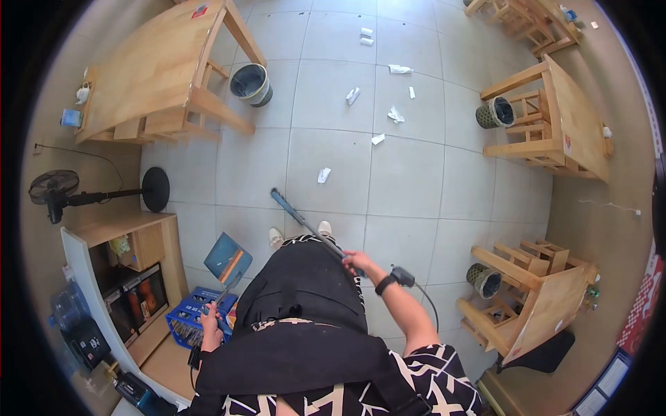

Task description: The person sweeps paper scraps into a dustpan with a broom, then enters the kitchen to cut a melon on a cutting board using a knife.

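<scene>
My right hand (pixel 358 261) is closed around the handle of a broom (pixel 305 220), which slants forward and left past my shoes, its head on the tiles. In my left hand (pixel 211 327) is the handle of a long-handled dustpan (pixel 227 258). Its blue pan, with an orange-brown stripe, sits forward of that hand, near the blue crate (pixel 198 308). Scraps of crumpled white paper lie ahead on the floor, the nearest being a piece of paper (pixel 324 175) beyond the broom head. Others, such as this paper (pixel 395 114), are farther off.
A wooden table (pixel 152 62) and a lined bin (pixel 251 84) stand at the far left. A black fan (pixel 97 196) and a cabinet (pixel 173 243) are on the left. Wooden tables (pixel 583 114) with stools and woven bins (pixel 494 113) line the right wall.
</scene>
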`<move>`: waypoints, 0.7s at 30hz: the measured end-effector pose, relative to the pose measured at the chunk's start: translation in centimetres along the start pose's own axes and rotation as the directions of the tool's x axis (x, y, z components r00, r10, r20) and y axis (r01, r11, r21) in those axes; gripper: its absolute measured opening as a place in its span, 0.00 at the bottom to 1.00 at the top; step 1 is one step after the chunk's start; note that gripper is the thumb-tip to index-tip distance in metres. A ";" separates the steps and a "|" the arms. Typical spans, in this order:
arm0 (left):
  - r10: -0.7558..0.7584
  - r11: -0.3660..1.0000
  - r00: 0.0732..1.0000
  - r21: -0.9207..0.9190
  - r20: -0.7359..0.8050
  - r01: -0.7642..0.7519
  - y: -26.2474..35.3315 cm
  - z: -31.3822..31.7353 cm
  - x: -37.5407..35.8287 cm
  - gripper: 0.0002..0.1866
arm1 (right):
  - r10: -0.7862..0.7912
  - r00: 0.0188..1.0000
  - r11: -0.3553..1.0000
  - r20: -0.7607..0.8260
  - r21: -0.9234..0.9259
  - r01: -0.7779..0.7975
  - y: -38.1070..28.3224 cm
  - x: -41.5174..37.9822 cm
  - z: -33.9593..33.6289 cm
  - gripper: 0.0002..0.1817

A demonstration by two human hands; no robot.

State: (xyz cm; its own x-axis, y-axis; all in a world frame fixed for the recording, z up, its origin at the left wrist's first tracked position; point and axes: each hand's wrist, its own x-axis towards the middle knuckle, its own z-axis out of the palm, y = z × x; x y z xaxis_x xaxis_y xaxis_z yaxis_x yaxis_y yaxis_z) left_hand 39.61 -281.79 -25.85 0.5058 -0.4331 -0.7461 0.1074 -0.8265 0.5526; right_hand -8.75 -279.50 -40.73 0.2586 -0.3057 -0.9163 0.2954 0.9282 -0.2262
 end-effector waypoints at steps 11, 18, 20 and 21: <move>0.013 0.996 1.000 -0.093 0.001 -0.013 0.0 0.6 -4.3 0.10 | -0.177 0.940 0.967 -0.292 -0.228 0.111 -18.9 0.8 -10.8 0.27; 0.100 0.984 0.995 -0.146 0.009 -0.097 -3.8 0.9 -1.9 0.11 | -0.382 0.900 0.913 -0.209 -0.236 0.332 -12.7 7.8 5.2 0.33; 0.134 0.979 0.991 -0.157 0.000 -0.133 -3.9 2.0 -2.3 0.11 | -0.244 0.969 0.968 -0.037 0.043 0.246 -12.0 8.0 9.3 0.38; 0.161 0.975 0.987 -0.149 -0.022 -0.162 -3.5 2.4 -2.6 0.11 | -0.156 0.985 0.977 0.074 0.160 0.143 -12.6 8.0 10.9 0.40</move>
State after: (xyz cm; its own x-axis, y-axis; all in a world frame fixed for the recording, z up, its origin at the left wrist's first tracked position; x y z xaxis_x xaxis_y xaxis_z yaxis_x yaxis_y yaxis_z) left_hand 35.88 -278.59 -26.75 0.5349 -0.5526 -0.6392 0.1499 -0.6825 0.7154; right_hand -0.37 -295.93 -41.58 0.2765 -0.4620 -0.8427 0.4729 0.8288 -0.2992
